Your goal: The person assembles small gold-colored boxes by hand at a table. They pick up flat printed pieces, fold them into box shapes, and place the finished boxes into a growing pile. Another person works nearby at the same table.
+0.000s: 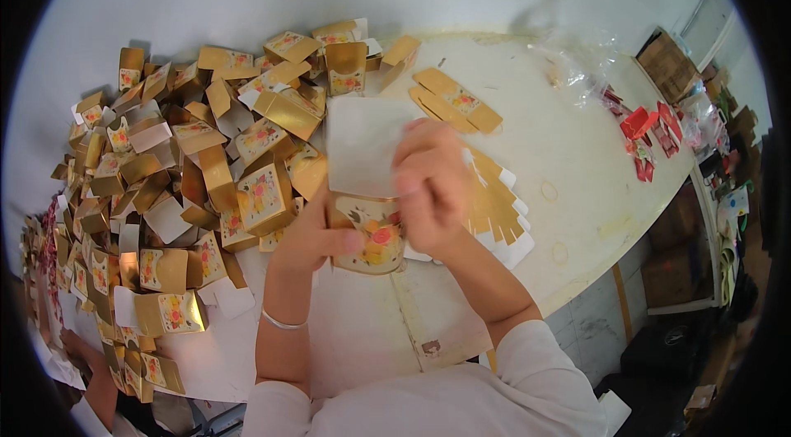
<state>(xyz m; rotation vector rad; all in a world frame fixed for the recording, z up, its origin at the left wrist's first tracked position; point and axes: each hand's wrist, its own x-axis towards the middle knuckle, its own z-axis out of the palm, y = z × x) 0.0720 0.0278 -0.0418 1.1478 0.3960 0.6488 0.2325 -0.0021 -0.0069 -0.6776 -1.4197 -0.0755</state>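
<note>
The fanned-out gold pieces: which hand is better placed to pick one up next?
Probably the right hand: it is nearer the fanned-out gold pieces, though too blurred to tell whether it is free. The left hand holds the gold floral box.

No words or numbers can be read. The front panel of the gold carton [381,249] at the centre carries a printed bouquet in red and yellow; similar floral panels mark the piled gold cartons [262,197] at left and the flat gold cartons [461,99] beyond, any lettering too small to tell. A small brownish patch [432,347] near the front edge of the white surface [593,223] and a pale emblem [676,335] on a black item [651,355] at lower right are likewise illegible.
</note>
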